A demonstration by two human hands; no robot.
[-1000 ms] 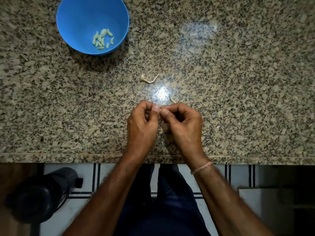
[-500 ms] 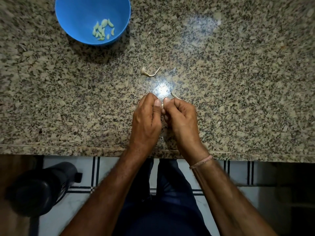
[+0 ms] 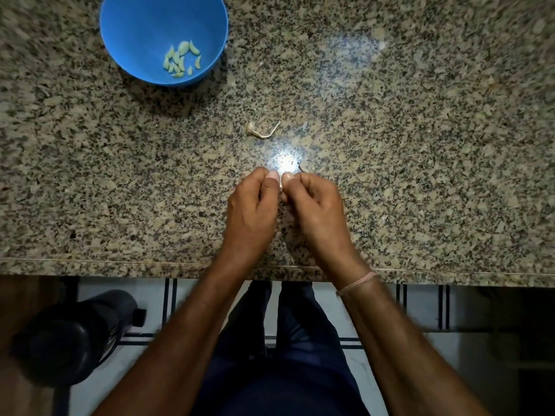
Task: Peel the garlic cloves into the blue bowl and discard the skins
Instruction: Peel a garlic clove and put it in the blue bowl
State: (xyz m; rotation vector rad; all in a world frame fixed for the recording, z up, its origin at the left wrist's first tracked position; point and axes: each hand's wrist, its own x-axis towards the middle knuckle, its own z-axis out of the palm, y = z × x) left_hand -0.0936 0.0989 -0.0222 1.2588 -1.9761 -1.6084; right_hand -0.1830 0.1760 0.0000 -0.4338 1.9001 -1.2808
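Speckled granite counter (image 3: 420,145), light glare; striped tile floor (image 3: 156,298).

A: Key to colours, upper field?

B: Counter (image 3: 420,145): granite, finely speckled in beige, grey and black, with one white glare patch; bowl (image 3: 135,40): plain bright blue, no pattern; peeled cloves (image 3: 181,60) in it: pale yellow-green.

A: And the smaller items, and the lower field?

B: Held clove (image 3: 281,187): off-white; skin scrap (image 3: 262,130): straw-tan; wristband (image 3: 357,283): pale pink; trousers (image 3: 288,370): dark navy; floor tiles (image 3: 420,307): white, crossed by paired dark stripes; cylinder (image 3: 72,337): black.
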